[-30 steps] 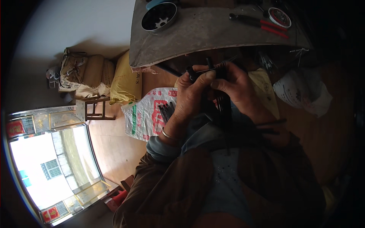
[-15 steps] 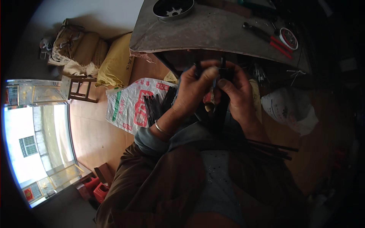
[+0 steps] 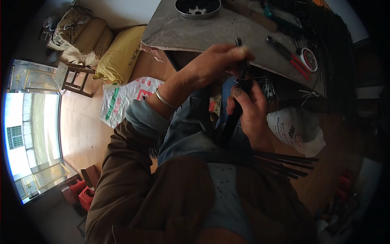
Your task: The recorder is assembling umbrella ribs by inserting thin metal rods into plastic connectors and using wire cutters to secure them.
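Note:
In front of my lap, my right hand [image 3: 251,101] is wrapped round a long, dark, rod-like piece [image 3: 232,124], its thumb lying along the near side. The piece slants down toward my lap, and its lower end is lost in shadow. Just above, my left hand [image 3: 221,59] is closed at the upper end of the same piece, fingers bent over it. A short black tip [image 3: 238,41] sticks up beyond the left fingers. Several thin dark rods [image 3: 284,162] lie across my lap and jut out to the right.
Ahead stands a grey table [image 3: 162,34] with a round metal pan [image 3: 198,15], red-handled pliers [image 3: 289,57] and a small round tin [image 3: 308,59]. A white sack [image 3: 126,95] lies on the floor at left, a white bag [image 3: 294,130] at right. Yellow sacks [image 3: 120,55] and a wooden stool [image 3: 77,79] stand far left.
My left hand has moved up and right, crossing over above the right hand. The right hand stays on the dark piece. The view has shifted slightly.

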The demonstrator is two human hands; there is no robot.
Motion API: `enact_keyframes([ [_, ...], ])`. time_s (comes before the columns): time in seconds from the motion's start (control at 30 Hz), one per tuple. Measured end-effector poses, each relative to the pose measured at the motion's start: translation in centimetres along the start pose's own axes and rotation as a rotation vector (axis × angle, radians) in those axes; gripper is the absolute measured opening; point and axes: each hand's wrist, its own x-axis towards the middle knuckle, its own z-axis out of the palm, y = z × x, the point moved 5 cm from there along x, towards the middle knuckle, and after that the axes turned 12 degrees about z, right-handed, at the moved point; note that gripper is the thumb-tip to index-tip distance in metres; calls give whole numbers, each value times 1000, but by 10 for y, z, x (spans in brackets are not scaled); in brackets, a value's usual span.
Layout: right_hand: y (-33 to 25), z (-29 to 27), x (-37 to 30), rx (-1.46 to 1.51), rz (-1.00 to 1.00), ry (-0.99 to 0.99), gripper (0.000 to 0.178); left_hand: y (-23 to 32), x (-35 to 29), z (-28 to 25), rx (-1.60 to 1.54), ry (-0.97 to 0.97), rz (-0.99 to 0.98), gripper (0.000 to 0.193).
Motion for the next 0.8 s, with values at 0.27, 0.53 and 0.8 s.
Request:
enact_keyframes([
  [0.27,4,-2,4,-38,3,28,21,-7,-4,-5,-53,65,43,39],
  [0.53,5,-4,6,-37,-4,44,18,-5,-2,-3,-83,32,88,36],
  [0.8,6,2,7,-52,-21,24,18,-4,-10,0,1,23,54,41],
])
